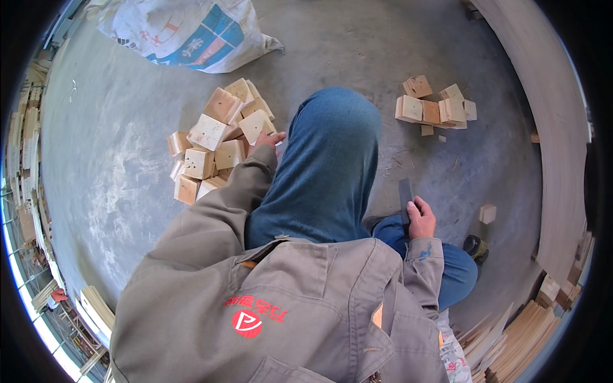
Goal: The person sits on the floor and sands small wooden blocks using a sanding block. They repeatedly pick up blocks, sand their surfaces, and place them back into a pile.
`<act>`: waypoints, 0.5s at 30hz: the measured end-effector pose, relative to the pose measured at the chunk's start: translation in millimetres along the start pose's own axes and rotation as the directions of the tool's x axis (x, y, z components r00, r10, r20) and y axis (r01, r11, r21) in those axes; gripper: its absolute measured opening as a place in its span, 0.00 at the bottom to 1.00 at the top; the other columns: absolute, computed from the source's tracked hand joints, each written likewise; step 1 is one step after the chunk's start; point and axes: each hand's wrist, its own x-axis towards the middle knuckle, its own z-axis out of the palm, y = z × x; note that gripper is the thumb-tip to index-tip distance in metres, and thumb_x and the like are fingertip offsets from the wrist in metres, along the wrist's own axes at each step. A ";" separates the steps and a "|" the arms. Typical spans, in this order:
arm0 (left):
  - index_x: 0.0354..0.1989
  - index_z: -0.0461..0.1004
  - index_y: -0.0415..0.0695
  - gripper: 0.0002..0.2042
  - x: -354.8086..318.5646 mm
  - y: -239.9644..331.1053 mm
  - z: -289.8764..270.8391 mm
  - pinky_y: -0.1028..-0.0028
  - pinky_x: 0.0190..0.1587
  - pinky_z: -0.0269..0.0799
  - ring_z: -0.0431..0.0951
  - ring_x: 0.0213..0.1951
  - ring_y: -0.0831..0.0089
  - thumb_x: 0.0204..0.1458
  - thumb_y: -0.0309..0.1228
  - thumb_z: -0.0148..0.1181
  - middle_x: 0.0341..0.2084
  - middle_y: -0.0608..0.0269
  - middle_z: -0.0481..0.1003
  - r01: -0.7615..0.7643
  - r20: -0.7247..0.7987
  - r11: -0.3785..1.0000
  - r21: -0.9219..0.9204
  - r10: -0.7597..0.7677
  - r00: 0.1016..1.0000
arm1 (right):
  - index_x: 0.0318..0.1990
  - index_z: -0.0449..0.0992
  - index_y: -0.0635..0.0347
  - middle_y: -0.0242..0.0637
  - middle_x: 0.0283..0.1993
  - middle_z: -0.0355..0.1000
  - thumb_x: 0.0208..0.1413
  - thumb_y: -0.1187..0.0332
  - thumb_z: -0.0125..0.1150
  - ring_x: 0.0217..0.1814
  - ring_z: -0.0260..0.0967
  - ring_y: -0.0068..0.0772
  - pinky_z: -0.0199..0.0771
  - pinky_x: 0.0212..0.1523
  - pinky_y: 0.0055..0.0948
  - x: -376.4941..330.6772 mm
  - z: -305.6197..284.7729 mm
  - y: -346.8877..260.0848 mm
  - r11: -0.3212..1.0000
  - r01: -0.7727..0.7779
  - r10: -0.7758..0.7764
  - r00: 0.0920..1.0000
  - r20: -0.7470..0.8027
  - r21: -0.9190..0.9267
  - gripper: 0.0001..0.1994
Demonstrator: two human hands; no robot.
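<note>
Beside my raised left knee, my left hand (271,138) lies at the near corner of a pale wooden block (257,125) on a heap. Its visible fingers are stretched out, and it seems to touch the block without gripping it. Several more blocks, such as a squared one (207,132) with small dark holes, make up the rest of the heap. In my right hand (422,218), low over my bent right leg, a dark, flat, narrow bar (405,199) points away from me. Its lower end is hidden, and its exact kind cannot be made out.
A smaller group of blocks (431,112) sits at the far right. One loose block (488,213) lies near my right shoe (475,247). A white and blue woven sack (191,35) is at the far left. Long boards (527,332) and a large panel (562,147) line the right side.
</note>
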 end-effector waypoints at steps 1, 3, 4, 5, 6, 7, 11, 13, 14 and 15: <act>0.76 0.55 0.44 0.49 4.9 -2.0 0.3 0.62 0.55 0.72 0.69 0.63 0.58 0.46 0.39 0.77 0.67 0.53 0.65 0.027 -0.021 1.000 -0.003 -0.027 0.999 | 0.61 0.75 0.72 0.49 0.58 0.77 0.60 0.64 0.69 0.58 0.75 0.36 0.74 0.60 0.32 -0.5 -0.6 -2.0 0.999 0.004 -0.004 1.000 0.006 -0.036 0.26; 0.76 0.54 0.44 0.49 11.1 4.2 -2.5 0.60 0.54 0.72 0.70 0.62 0.58 0.46 0.39 0.77 0.66 0.54 0.66 0.058 -0.064 0.998 0.027 -0.056 0.996 | 0.61 0.75 0.72 0.49 0.58 0.77 0.60 0.64 0.69 0.58 0.75 0.35 0.74 0.60 0.32 1.2 -1.9 6.3 1.000 0.011 -0.011 1.000 -0.004 0.000 0.26; 0.76 0.55 0.44 0.49 12.1 5.6 -1.5 0.59 0.53 0.73 0.70 0.61 0.58 0.46 0.39 0.77 0.66 0.55 0.67 0.077 -0.099 0.997 0.020 -0.075 0.992 | 0.61 0.75 0.72 0.49 0.58 0.78 0.60 0.64 0.69 0.58 0.75 0.35 0.74 0.60 0.32 2.5 -2.6 11.1 1.000 0.015 -0.015 1.000 -0.008 0.018 0.26; 0.74 0.58 0.45 0.46 1.9 25.6 10.8 0.58 0.53 0.73 0.70 0.60 0.58 0.46 0.39 0.77 0.64 0.55 0.68 0.101 -0.137 0.994 -0.031 -0.104 0.985 | 0.61 0.75 0.71 0.49 0.58 0.78 0.60 0.64 0.69 0.58 0.75 0.35 0.74 0.60 0.32 3.7 -4.5 15.6 1.000 0.015 -0.014 0.999 -0.032 0.012 0.26; 0.72 0.61 0.47 0.42 -5.3 33.5 11.3 0.56 0.55 0.71 0.70 0.61 0.56 0.47 0.40 0.76 0.64 0.55 0.69 0.112 -0.157 0.989 -0.096 -0.127 0.980 | 0.61 0.75 0.71 0.48 0.57 0.78 0.59 0.64 0.69 0.57 0.76 0.35 0.74 0.60 0.32 4.1 -4.9 18.8 1.000 0.015 -0.014 0.999 -0.042 0.014 0.26; 0.69 0.65 0.49 0.38 -12.2 39.5 11.8 0.55 0.57 0.69 0.70 0.61 0.55 0.48 0.41 0.75 0.64 0.54 0.70 0.123 -0.177 0.979 -0.165 -0.152 0.973 | 0.60 0.76 0.71 0.48 0.57 0.78 0.59 0.64 0.69 0.57 0.76 0.35 0.74 0.59 0.32 3.2 -5.9 20.9 1.000 0.013 -0.012 0.999 -0.050 0.013 0.25; 0.57 0.72 0.54 0.24 2.6 27.4 -18.1 0.52 0.62 0.63 0.69 0.62 0.55 0.53 0.43 0.69 0.62 0.56 0.72 0.150 -0.187 0.925 -0.348 -0.225 0.956 | 0.61 0.76 0.70 0.48 0.57 0.78 0.59 0.64 0.69 0.58 0.76 0.35 0.74 0.60 0.32 -0.8 -7.6 13.0 1.000 0.009 -0.010 0.999 -0.043 -0.023 0.25; 0.58 0.70 0.59 0.23 40.6 -7.2 -82.5 0.54 0.59 0.64 0.71 0.60 0.60 0.54 0.39 0.68 0.57 0.60 0.74 0.187 -0.190 0.894 -0.407 -0.284 0.940 | 0.60 0.76 0.70 0.48 0.57 0.78 0.59 0.64 0.69 0.58 0.76 0.35 0.74 0.60 0.32 1.8 1.9 13.9 1.000 0.005 -0.006 1.000 0.009 0.030 0.25; 0.59 0.70 0.60 0.23 44.3 -6.5 -77.8 0.53 0.59 0.63 0.71 0.60 0.60 0.54 0.39 0.69 0.58 0.60 0.74 0.186 -0.164 0.871 -0.454 -0.287 0.944 | 0.60 0.76 0.70 0.48 0.57 0.79 0.59 0.64 0.69 0.58 0.76 0.35 0.74 0.60 0.32 2.0 1.4 14.1 1.000 0.008 -0.008 1.000 -0.004 0.026 0.25; 0.60 0.69 0.61 0.24 46.5 -5.2 -75.2 0.53 0.60 0.62 0.70 0.61 0.60 0.54 0.39 0.69 0.60 0.60 0.73 0.185 -0.142 0.847 -0.499 -0.290 0.947 | 0.60 0.77 0.70 0.48 0.57 0.79 0.59 0.64 0.70 0.58 0.76 0.36 0.74 0.60 0.32 2.2 1.3 14.2 1.000 0.011 -0.010 1.000 -0.014 0.025 0.25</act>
